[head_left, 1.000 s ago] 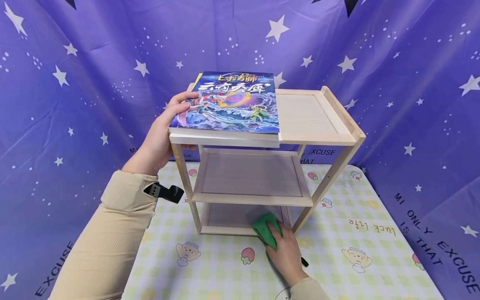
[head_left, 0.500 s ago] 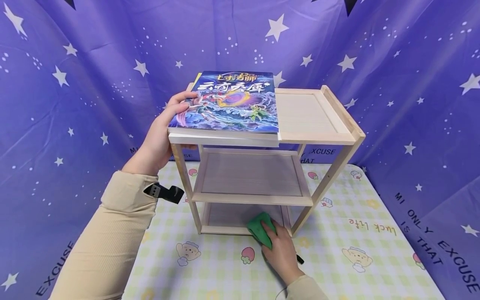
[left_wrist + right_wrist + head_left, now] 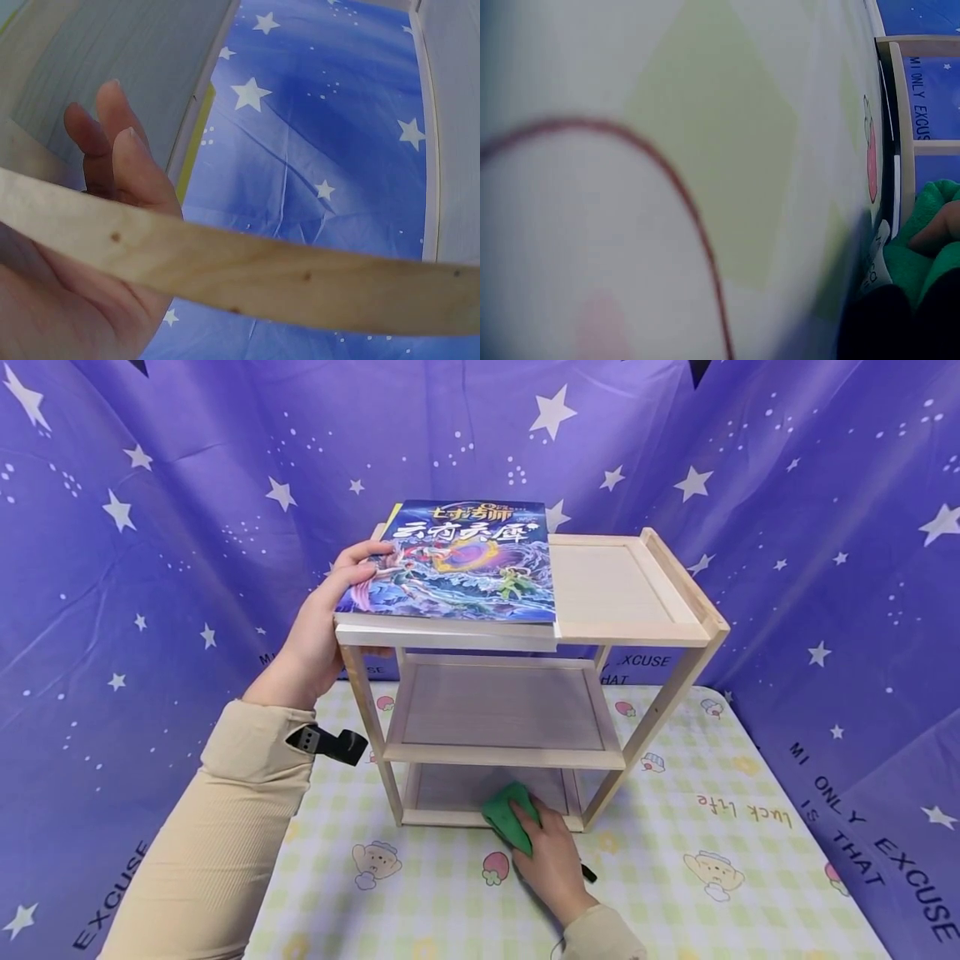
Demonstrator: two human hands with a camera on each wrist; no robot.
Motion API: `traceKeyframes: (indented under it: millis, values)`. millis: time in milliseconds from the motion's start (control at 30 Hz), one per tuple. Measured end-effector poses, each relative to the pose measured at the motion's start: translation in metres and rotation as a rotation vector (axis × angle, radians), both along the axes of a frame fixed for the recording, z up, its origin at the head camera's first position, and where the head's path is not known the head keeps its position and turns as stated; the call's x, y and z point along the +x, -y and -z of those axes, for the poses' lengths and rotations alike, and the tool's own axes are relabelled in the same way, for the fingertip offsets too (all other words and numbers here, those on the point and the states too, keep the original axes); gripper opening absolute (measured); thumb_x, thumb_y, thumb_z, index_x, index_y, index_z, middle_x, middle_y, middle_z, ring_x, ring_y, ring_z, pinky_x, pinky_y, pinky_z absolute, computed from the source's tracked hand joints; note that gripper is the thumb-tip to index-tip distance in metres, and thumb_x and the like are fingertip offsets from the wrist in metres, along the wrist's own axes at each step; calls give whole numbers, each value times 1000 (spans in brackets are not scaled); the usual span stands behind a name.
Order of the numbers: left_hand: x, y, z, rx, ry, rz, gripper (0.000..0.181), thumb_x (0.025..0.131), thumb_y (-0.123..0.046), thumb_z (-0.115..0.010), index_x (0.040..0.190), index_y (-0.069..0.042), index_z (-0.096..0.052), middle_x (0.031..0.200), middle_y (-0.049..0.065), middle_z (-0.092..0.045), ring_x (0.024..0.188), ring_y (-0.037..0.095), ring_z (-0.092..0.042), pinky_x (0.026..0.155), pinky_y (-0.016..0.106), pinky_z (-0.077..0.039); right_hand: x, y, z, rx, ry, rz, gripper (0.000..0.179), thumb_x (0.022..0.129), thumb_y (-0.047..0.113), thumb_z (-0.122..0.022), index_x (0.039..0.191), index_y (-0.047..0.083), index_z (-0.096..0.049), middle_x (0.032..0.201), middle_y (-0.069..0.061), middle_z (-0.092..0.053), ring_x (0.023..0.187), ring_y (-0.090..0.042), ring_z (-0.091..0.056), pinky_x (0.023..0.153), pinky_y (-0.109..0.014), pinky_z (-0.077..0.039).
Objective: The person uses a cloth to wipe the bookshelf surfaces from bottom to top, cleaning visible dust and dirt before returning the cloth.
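Observation:
A small three-tier wooden shelf [image 3: 502,756] stands on the table, with a stack of books [image 3: 457,568] on the left part of its top board. My left hand [image 3: 311,622] grips the shelf's left end, some fingers over the top book's edge and others under the top board. In the left wrist view, fingers [image 3: 146,176] show beneath that board behind a wooden leg [image 3: 225,259]. With my right hand [image 3: 551,860] I hold a folded green cloth [image 3: 510,817] at the front rail of the bottom tier. The right wrist view catches the cloth [image 3: 922,232] at its edge.
A checked tablecloth [image 3: 435,910] with cartoon prints covers the table. Purple star-patterned curtains [image 3: 225,485] hang behind and on both sides. The middle tier [image 3: 502,706] sits just above the right hand's working height. Black straps [image 3: 330,743] are on the wrists.
My right hand and the green cloth have slid left along the bottom tier's front. The left hand stays at the shelf's left end, and the books keep their place.

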State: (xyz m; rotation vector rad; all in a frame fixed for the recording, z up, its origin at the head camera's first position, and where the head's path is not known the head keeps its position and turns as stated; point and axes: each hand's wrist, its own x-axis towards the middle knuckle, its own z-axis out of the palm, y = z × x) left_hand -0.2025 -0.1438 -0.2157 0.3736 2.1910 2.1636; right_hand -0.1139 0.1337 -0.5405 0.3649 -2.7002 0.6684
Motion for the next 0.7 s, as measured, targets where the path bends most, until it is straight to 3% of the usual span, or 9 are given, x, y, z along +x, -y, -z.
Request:
traceKeyframes:
  millis: [300, 467, 600, 700]
  values:
    - [0, -1, 0, 2, -3, -6, 37, 100, -41, -37, 136, -38, -46, 159, 3, -22, 113, 30, -52, 71, 38, -52, 1, 7, -3, 8, -20, -20, 66, 67, 9, -81, 131, 6, -63, 133, -26, -57, 115, -39, -58, 91, -51, -51]
    - [0, -1, 0, 15, -11, -5, 37, 100, -40, -37, 136, -38, -46, 159, 1, -21, 123, 30, -48, 87, 38, -46, 1, 10, -4, 7, 0, -23, 65, 67, 9, -79, 131, 7, -64, 133, -25, -57, 115, -39, -58, 92, -52, -51]
    - [0, -2, 0, 17, -13, -5, 36, 100, -40, -37, 135, -37, -46, 160, 0, -20, 127, 30, -45, 93, 38, -41, 1, 13, -3, 0, 32, -25, 65, 68, 9, -76, 131, 8, -63, 135, -25, -56, 118, -39, -57, 94, -51, -50]
    - [0, -1, 1, 8, -11, -9, 37, 100, -40, -37, 136, -37, -46, 159, 1, -21, 123, 29, -48, 86, 38, -45, 1, 15, -2, 0, 32, -33, 65, 67, 9, -75, 131, 8, -63, 135, -24, -56, 118, -38, -57, 93, -51, -50]
